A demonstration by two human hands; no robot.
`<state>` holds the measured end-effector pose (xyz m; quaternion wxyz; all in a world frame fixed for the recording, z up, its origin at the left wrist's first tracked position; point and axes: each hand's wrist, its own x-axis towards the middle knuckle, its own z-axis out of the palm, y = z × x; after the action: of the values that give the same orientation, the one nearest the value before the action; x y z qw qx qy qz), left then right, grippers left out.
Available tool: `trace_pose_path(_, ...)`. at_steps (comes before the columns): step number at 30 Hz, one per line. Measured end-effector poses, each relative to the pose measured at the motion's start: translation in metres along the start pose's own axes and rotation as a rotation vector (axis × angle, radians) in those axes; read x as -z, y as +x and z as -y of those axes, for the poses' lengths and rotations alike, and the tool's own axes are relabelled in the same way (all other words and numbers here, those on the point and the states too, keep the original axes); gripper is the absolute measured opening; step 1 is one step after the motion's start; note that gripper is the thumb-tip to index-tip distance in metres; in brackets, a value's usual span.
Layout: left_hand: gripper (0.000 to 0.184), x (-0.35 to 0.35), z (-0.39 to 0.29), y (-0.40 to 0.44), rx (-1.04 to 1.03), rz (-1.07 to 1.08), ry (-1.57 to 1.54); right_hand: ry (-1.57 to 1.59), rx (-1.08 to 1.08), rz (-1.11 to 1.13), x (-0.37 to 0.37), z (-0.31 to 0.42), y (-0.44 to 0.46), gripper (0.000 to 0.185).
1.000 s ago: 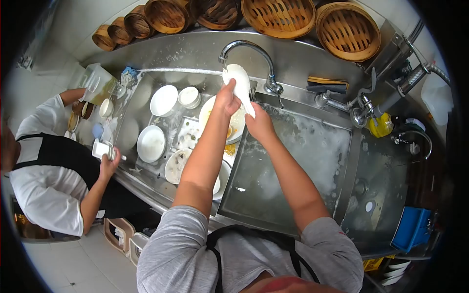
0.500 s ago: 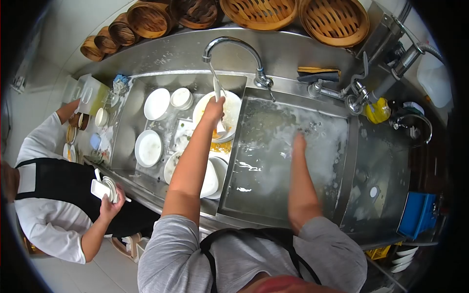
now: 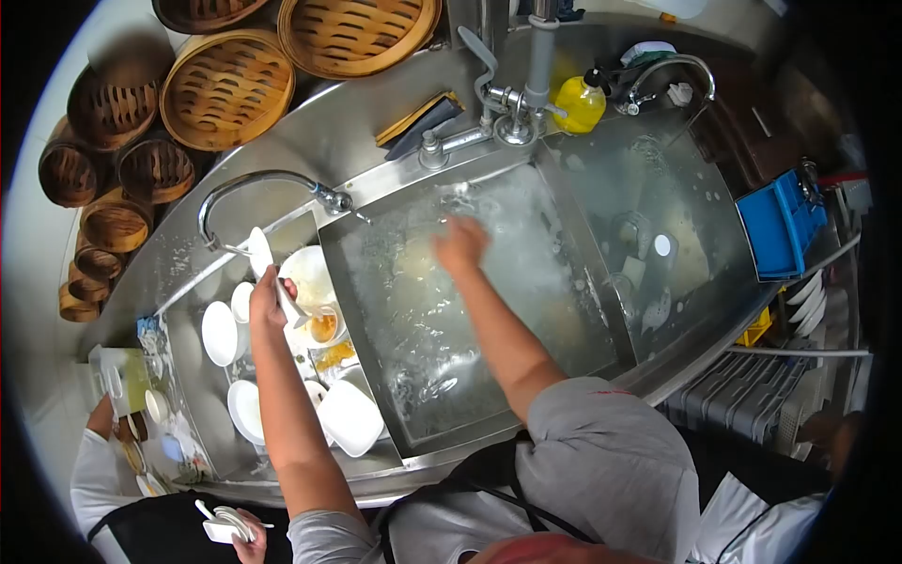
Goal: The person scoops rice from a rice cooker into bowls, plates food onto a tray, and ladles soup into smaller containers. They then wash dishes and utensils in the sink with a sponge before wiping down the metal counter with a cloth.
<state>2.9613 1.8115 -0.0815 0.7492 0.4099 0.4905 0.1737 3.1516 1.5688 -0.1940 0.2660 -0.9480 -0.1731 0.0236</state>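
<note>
My left hand is closed around a white long-handled ladle-like utensil, held over the left sink under the curved tap. A thin stream from the spout meets the utensil. My right hand is blurred by motion above the cloudy, foamy water of the middle sink, and its fingers cannot be made out. Near my left hand lie a large white bowl, a small bowl of orange liquid and a white square dish.
Bamboo steamers line the back ledge. At the right are a yellow soap bottle, another water-filled sink and a blue basket. At lower left, a co-worker's hand holds white utensils.
The view has turned right. My right hand let go of the utensil, went into the middle sink's water and now shows above it. My left hand still holds the utensil.
</note>
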Motion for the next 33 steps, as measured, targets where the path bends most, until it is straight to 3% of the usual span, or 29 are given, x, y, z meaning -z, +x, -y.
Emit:
trace_pose_path(2,0.013,0.001,-0.004,0.002,0.009,-0.067,-0.04,0.129,-0.234,0.29,-0.025,-0.079,0.005,0.056)
trace_pose_path(3,0.012,0.007,-0.004,0.009,0.021,-0.054,-0.032,0.215,-0.174,0.456,-0.034,-0.114,0.011,0.055)
trace_pose_path(4,0.012,0.002,-0.004,0.006,-0.011,-0.064,0.023,0.59,-0.363,0.748,-0.017,-0.139,0.032,0.046)
trace_pose_path(5,0.012,-0.005,-0.007,-0.003,-0.042,-0.079,0.076,0.64,-0.271,0.647,0.042,-0.135,0.053,0.034)
trace_pose_path(6,0.013,-0.01,-0.009,-0.01,-0.069,-0.097,0.133,0.095,-0.02,0.359,0.054,-0.153,0.091,0.028)
trace_pose_path(7,0.013,-0.013,-0.012,-0.016,-0.059,-0.087,0.18,0.349,0.091,-0.033,0.094,-0.168,0.112,0.026)
trace_pose_path(8,0.014,-0.017,-0.015,-0.02,-0.048,-0.075,0.227,0.189,0.25,-0.147,0.182,-0.14,0.134,0.027)
trace_pose_path(9,0.014,-0.021,-0.015,-0.021,-0.035,-0.062,0.271,0.088,-0.001,-0.413,0.216,-0.143,0.171,0.027)
trace_pose_path(10,0.012,-0.017,-0.014,-0.014,-0.032,-0.037,0.278,0.186,0.079,-0.695,0.257,-0.132,0.186,0.028)
trace_pose_path(11,0.012,-0.016,-0.015,-0.011,-0.037,-0.018,0.293,-0.032,-0.062,-0.76,0.287,-0.127,0.202,0.033)
trace_pose_path(13,0.015,-0.025,-0.019,-0.015,-0.049,-0.038,0.259,-0.295,-0.198,-0.645,0.314,-0.134,0.233,0.036)
trace_pose_path(16,0.022,-0.02,-0.018,0.0,-0.057,0.016,0.261,-0.527,-0.14,-0.429,0.324,-0.157,0.264,0.035)
trace_pose_path(17,0.028,-0.016,-0.019,0.006,-0.038,0.006,0.342,-0.52,-0.139,-0.447,0.324,-0.16,0.268,0.034)
trace_pose_path(20,0.023,-0.033,-0.02,-0.016,-0.098,-0.032,0.263,-0.528,0.036,-0.608,0.318,-0.187,0.279,0.03)
trace_pose_path(21,0.022,-0.037,-0.021,-0.022,-0.077,-0.05,0.224,-0.571,0.19,-0.744,0.32,-0.194,0.268,0.03)
trace_pose_path(22,0.022,-0.034,-0.021,-0.025,-0.091,-0.041,0.218,-0.501,0.101,-0.821,0.326,-0.155,0.221,0.031)
trace_pose_path(23,0.023,-0.03,-0.021,-0.026,-0.09,-0.052,0.24,-0.501,0.374,-0.869,0.332,-0.173,0.218,0.032)
trace_pose_path(24,0.023,-0.028,-0.021,-0.029,-0.109,-0.063,0.232,-0.271,0.501,-0.832,0.334,-0.165,0.192,0.031)
trace_pose_path(25,0.021,-0.022,-0.018,-0.028,-0.114,-0.076,0.253,0.424,0.307,-0.598,0.319,-0.151,0.16,0.029)
trace_pose_path(26,0.022,-0.018,-0.015,-0.03,-0.102,-0.051,0.195,0.863,0.262,-0.383,0.303,-0.124,0.128,0.03)
trace_pose_path(27,0.023,-0.016,-0.012,-0.033,-0.092,-0.022,0.141,0.772,0.19,-0.247,0.286,-0.106,0.104,0.032)
trace_pose_path(28,0.024,-0.014,-0.007,-0.035,-0.092,0.01,0.116,0.977,0.154,-0.043,0.24,-0.121,0.105,0.033)
trace_pose_path(30,0.028,-0.013,0.0,-0.041,-0.099,0.036,0.093,1.351,0.111,0.324,0.172,-0.058,0.056,0.036)
trace_pose_path(32,0.03,-0.011,0.006,-0.044,-0.089,0.035,0.043,1.602,-0.408,0.75,0.072,-0.046,0.034,0.036)
trace_pose_path(33,0.031,-0.007,0.009,-0.046,-0.08,0.053,0.021,1.608,-0.534,0.911,0.06,-0.024,0.014,0.038)
